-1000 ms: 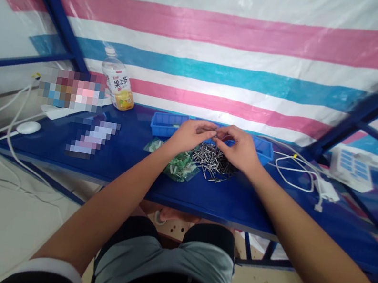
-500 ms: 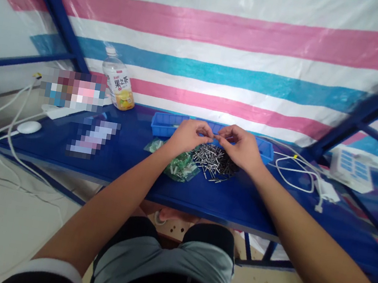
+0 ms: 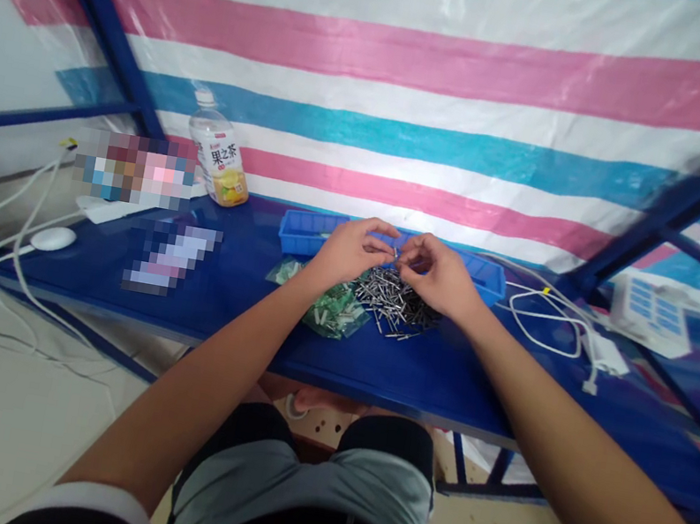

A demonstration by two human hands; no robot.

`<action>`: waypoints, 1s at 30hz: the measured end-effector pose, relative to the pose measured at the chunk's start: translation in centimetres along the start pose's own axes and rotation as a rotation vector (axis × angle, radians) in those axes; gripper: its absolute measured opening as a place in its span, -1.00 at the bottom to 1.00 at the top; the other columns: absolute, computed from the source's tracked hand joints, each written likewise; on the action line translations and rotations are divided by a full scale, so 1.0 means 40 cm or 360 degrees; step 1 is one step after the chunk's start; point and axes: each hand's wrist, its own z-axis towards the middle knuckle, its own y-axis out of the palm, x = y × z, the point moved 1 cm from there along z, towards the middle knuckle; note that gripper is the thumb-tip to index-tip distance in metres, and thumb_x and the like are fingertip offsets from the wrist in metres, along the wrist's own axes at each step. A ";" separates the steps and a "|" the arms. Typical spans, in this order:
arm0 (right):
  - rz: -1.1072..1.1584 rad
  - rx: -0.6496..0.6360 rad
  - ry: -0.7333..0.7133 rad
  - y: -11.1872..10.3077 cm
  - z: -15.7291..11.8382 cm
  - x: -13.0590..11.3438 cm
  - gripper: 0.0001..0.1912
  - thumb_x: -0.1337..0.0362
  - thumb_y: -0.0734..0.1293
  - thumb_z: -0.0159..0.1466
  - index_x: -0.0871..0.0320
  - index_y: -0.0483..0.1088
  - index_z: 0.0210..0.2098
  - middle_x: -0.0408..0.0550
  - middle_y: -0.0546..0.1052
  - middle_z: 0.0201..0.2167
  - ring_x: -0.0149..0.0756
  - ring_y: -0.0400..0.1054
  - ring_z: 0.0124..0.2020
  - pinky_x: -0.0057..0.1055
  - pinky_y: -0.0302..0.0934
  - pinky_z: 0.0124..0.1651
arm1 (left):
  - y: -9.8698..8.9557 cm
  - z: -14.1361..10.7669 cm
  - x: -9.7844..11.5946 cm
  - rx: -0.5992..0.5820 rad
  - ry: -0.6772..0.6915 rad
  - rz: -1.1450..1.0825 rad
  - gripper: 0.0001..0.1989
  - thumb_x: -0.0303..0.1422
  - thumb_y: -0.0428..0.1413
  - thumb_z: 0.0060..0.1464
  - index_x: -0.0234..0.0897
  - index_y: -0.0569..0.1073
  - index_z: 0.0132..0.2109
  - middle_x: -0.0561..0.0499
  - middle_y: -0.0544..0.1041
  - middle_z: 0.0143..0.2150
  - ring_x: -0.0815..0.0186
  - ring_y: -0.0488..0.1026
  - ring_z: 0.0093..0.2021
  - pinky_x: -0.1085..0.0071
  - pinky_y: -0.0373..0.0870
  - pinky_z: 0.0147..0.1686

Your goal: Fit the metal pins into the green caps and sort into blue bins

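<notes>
My left hand [image 3: 353, 250] is closed in a pinch, with a small metal pin [image 3: 395, 253] at its fingertips. My right hand [image 3: 435, 269] faces it, thumb and fingers curled together beside the pin; what it pinches is too small to make out. Beneath the hands lies a heap of thin silvery metal pins [image 3: 397, 307]. Left of the heap, a green-tinted clear plastic bag [image 3: 336, 315] holds small pale pieces and lies partly under my left wrist. Behind both hands stands a long blue plastic bin [image 3: 301, 233], its middle hidden by them.
A drink bottle [image 3: 221, 155] stands at the back left of the blue tabletop [image 3: 230, 296]. White cables [image 3: 18, 242] hang off the left end. A charging cable [image 3: 555, 319] and a white box [image 3: 652, 314] lie at right. Striped sheeting rises behind, between blue posts.
My right hand has shifted slightly left and its fingers have curled in more. A shiny bit of metal now shows between the hands. My left hand stays nearly where it was.
</notes>
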 end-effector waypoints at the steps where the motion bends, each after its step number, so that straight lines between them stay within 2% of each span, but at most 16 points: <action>1: -0.0002 -0.0008 -0.0022 0.000 -0.001 -0.004 -0.65 0.30 0.42 0.22 0.03 0.43 0.01 -0.09 0.63 -0.29 -0.20 0.52 -0.30 -0.15 0.47 -0.12 | -0.001 0.000 -0.001 0.0026 0.0010 -0.0032 -0.59 -0.48 0.34 0.11 -0.16 0.54 0.10 -0.13 0.67 0.10 0.17 0.69 -0.05 0.23 0.61 -0.03; 3: -0.0048 0.0002 -0.0079 -0.003 -0.002 -0.011 -0.58 0.31 0.39 0.24 0.03 0.44 0.10 -0.10 0.62 -0.29 -0.20 0.51 -0.30 -0.14 0.48 -0.12 | -0.004 0.000 0.000 0.0086 0.0058 -0.0012 -0.57 -0.43 0.35 0.14 -0.14 0.52 0.14 -0.15 0.61 0.21 0.17 0.69 -0.03 0.25 0.61 -0.04; 4: -0.0087 0.0032 -0.0095 -0.005 -0.002 -0.012 -0.60 0.31 0.38 0.25 0.02 0.46 0.09 -0.10 0.63 -0.29 -0.19 0.52 -0.30 -0.14 0.48 -0.12 | -0.006 -0.001 0.002 0.0104 0.0078 0.0032 -0.59 -0.38 0.36 0.16 -0.14 0.52 0.14 -0.15 0.62 0.19 0.17 0.69 -0.05 0.25 0.61 -0.06; 8: -0.0280 0.0198 -0.0079 -0.013 -0.002 -0.010 -0.82 0.25 0.37 0.32 0.04 0.53 -0.09 -0.05 0.65 -0.28 -0.16 0.55 -0.27 -0.12 0.50 -0.15 | -0.005 -0.006 0.011 0.0065 0.0043 0.0167 -0.66 -0.22 0.28 0.30 -0.17 0.52 0.16 -0.10 0.71 -0.15 0.19 0.67 -0.24 0.25 0.59 -0.20; 10: -0.0338 0.0242 -0.0084 -0.014 -0.001 -0.010 -0.88 0.22 0.39 0.33 0.04 0.54 -0.16 -0.03 0.66 -0.27 -0.16 0.55 -0.26 -0.13 0.50 -0.16 | -0.001 -0.009 0.012 0.0006 0.0015 0.0184 -0.69 -0.24 0.24 0.33 -0.18 0.54 0.16 -0.08 0.71 -0.21 0.20 0.67 -0.29 0.23 0.60 -0.18; 12: -0.0340 0.0256 -0.0103 -0.013 0.000 -0.011 -0.90 0.20 0.40 0.33 0.04 0.54 -0.19 -0.02 0.66 -0.28 -0.16 0.55 -0.27 -0.14 0.49 -0.18 | 0.004 -0.009 0.008 -0.0045 0.0012 0.0190 -0.71 -0.29 0.21 0.34 -0.18 0.58 0.16 -0.09 0.73 -0.19 0.18 0.69 -0.24 0.20 0.62 -0.10; 16: -0.0278 0.0238 -0.0128 -0.008 0.000 -0.011 -0.89 0.20 0.43 0.33 0.05 0.55 -0.17 -0.03 0.67 -0.26 -0.17 0.56 -0.25 -0.15 0.49 -0.18 | 0.007 -0.004 -0.008 -0.0067 0.0057 0.0176 -0.73 -0.31 0.18 0.32 -0.14 0.65 0.10 -0.09 0.73 0.00 0.14 0.69 -0.04 0.15 0.64 0.00; 19: -0.0254 0.0181 -0.0121 -0.006 0.000 -0.006 -0.83 0.15 0.50 0.29 0.05 0.56 -0.16 -0.01 0.68 -0.22 -0.15 0.57 -0.23 -0.15 0.49 -0.21 | 0.001 0.001 -0.015 -0.0032 0.0062 0.0150 -0.74 -0.28 0.23 0.28 -0.14 0.66 0.08 -0.10 0.71 0.08 0.13 0.67 0.04 0.13 0.64 0.06; 23: -0.0255 0.0091 -0.0087 -0.006 0.000 -0.002 -0.79 0.11 0.52 0.29 0.04 0.58 -0.14 -0.01 0.70 -0.19 -0.13 0.59 -0.21 -0.14 0.50 -0.21 | -0.009 0.005 -0.016 0.0038 0.0061 0.0088 -0.77 -0.29 0.32 0.19 -0.18 0.65 -0.02 -0.12 0.73 -0.02 0.12 0.68 0.02 0.13 0.61 0.11; 27: -0.0260 0.0138 -0.0050 -0.006 -0.001 -0.001 -0.79 0.13 0.50 0.30 0.04 0.59 -0.11 -0.03 0.70 -0.24 -0.14 0.59 -0.26 -0.12 0.50 -0.21 | -0.010 0.004 -0.011 0.0108 -0.0007 0.0146 -0.88 -0.32 0.33 0.13 -0.22 0.59 -0.20 -0.09 0.71 -0.15 0.16 0.68 -0.09 0.18 0.61 0.00; 30: -0.0246 0.0163 -0.0066 -0.007 -0.001 0.002 -0.73 0.20 0.47 0.31 0.04 0.58 -0.01 -0.02 0.69 -0.23 -0.13 0.59 -0.24 -0.13 0.51 -0.20 | -0.007 0.001 -0.004 0.0143 -0.0017 0.0128 -0.87 -0.35 0.33 0.09 -0.22 0.53 -0.26 -0.10 0.70 -0.16 0.17 0.68 -0.12 0.19 0.60 -0.04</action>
